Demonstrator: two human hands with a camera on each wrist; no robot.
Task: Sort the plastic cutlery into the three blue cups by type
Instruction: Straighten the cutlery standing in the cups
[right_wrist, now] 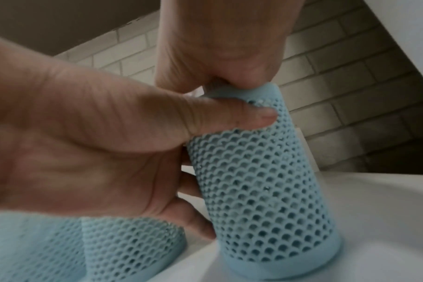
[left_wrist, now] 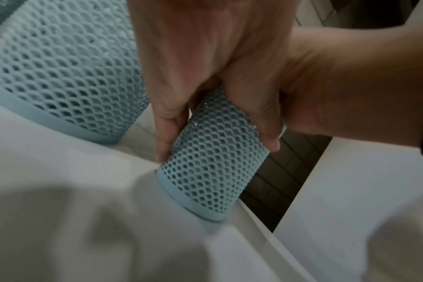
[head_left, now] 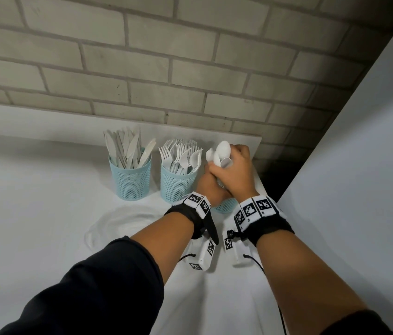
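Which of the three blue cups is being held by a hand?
The rightmost cup, holding spoons: the left hand grips its side. The knife cup and fork cup stand untouched.

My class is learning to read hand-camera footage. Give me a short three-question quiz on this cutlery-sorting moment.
1. True or false: the forks cup stands between the knives cup and the third cup.
2. What does the right hand grip?
A. forks
B. spoons
C. a plate
3. Fill in: the left hand holds the third ____.

Key: 1 true; 2 B; 3 cup.
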